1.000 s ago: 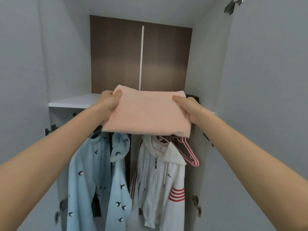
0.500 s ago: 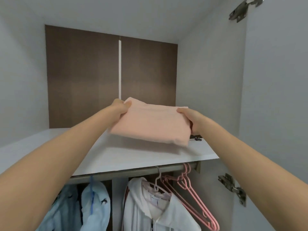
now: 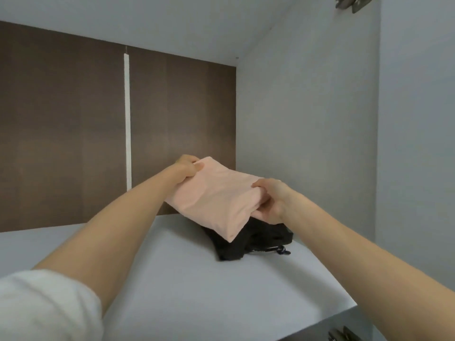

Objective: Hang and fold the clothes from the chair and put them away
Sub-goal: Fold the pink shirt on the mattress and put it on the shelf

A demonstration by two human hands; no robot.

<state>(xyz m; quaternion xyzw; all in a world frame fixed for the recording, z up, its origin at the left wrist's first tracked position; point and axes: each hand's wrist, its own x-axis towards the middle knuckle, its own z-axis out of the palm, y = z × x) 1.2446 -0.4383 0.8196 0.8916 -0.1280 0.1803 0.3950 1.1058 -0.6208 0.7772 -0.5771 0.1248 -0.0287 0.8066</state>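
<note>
The folded pink garment (image 3: 216, 200) hangs tilted over the wardrobe's top shelf (image 3: 197, 279), its far end raised and its near corner low over a folded black garment (image 3: 258, 242) lying there; I cannot tell whether the 2 touch yet. It looks light, soft and limp, the sort of cloth whose layers slide apart unless both ends are supported, so the side edges are the place to take it. That is where it is held: the left hand (image 3: 187, 166) grips the far left corner, thumb on top, and the right hand (image 3: 270, 200) pinches the right edge, fingers curled beneath. A white sleeve (image 3: 44, 306) shows on the left arm. Behind stands a brown back panel (image 3: 61, 131); a metal hinge (image 3: 352, 2) sits up at the right.
</note>
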